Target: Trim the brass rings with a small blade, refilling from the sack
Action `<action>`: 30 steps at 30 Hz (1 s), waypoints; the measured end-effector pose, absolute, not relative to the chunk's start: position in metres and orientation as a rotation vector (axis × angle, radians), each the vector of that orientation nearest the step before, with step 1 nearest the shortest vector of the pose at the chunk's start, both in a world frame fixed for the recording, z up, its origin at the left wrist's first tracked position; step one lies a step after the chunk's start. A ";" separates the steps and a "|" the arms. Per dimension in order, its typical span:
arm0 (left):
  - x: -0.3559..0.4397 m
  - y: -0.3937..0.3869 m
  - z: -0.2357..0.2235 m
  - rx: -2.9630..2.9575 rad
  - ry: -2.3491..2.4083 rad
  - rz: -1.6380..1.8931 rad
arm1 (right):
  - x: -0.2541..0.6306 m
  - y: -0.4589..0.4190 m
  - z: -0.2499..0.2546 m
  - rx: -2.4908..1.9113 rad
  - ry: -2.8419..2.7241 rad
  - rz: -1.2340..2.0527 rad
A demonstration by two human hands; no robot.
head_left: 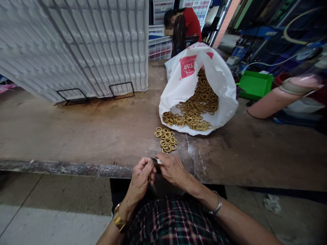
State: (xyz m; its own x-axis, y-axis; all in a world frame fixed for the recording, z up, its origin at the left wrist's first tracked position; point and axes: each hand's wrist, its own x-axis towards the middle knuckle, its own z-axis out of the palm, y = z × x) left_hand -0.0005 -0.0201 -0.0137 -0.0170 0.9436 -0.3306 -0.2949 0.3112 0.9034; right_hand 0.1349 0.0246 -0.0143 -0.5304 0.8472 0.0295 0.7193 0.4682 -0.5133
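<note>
My left hand [141,177] and my right hand [173,169] meet at the near edge of the worn wooden bench [76,132]. Both are closed in a pinch around a small dark and silvery object [156,161] held between them; a brass ring seems to hang by my left fingers. Just beyond the hands lies a small pile of brass rings [166,139]. Further back, a white plastic bag [219,78] lies on its side, open toward me, with many brass rings [196,109] spilling from it.
A stack of white moulded trays [76,44] leans on wire stands at the back left. A green tray [255,85] and a pink cylinder [278,97] sit at the right. A person in a red shirt [190,22] sits behind the bench by white crates [159,47].
</note>
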 end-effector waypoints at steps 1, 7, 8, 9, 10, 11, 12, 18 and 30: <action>0.000 -0.020 -0.014 0.734 1.186 1.137 | 0.135 0.025 -0.013 -1.337 -2.454 0.649; -0.001 -0.027 -0.016 0.811 1.237 1.136 | 0.136 0.027 -0.012 -1.375 -2.544 0.588; -0.001 -0.028 -0.016 0.809 1.227 1.128 | 0.136 0.028 -0.012 -1.412 -2.557 0.574; -0.001 -0.030 -0.016 0.795 1.207 1.122 | 0.137 0.029 -0.012 -1.450 -2.567 0.560; -0.001 -0.032 -0.015 0.767 1.178 1.120 | 0.137 0.030 -0.012 -1.481 -2.571 0.546; 0.000 -0.033 -0.014 0.727 1.142 1.124 | 0.139 0.031 -0.012 -1.507 -2.567 0.534; 0.000 -0.033 -0.013 0.677 1.101 1.134 | 0.140 0.032 -0.012 -1.529 -2.549 0.520; -0.001 -0.027 -0.004 0.414 0.955 1.220 | 0.147 0.046 -0.004 -1.688 -2.371 0.371; -0.010 -0.022 -0.001 0.209 0.831 1.194 | 0.141 0.063 -0.002 -1.750 -2.476 0.239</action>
State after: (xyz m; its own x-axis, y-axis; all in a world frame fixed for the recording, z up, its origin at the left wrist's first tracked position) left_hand -0.0101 -0.0224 -0.0011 0.1196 0.8805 -0.4586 -0.7358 0.3888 0.5544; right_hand 0.1405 0.0629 -0.0018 -0.3342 0.9424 -0.0085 0.9267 0.3270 -0.1854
